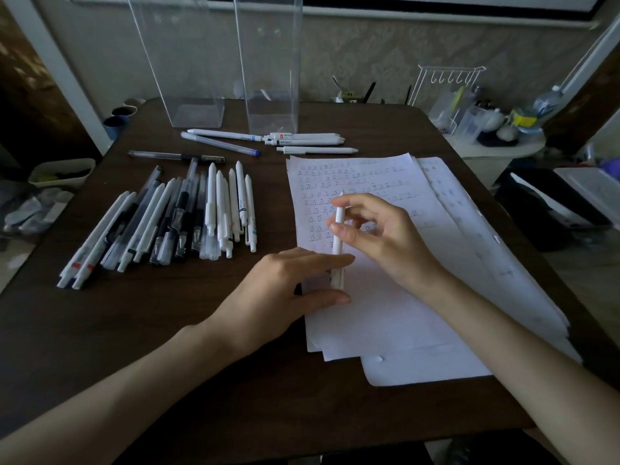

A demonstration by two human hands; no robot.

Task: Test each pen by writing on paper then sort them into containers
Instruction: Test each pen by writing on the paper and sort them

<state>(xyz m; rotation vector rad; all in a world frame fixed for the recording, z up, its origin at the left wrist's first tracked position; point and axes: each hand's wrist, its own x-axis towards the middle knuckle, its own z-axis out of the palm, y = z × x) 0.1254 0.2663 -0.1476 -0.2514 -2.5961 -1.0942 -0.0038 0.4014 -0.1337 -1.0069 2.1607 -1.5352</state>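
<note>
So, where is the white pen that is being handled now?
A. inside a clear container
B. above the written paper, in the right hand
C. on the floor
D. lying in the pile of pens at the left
B: the right hand pinches the white pen above the paper.

Top sheet of paper (385, 307): rows of handwritten 正 in dark and red ink; printing on white pens (302, 138) too small to read
</note>
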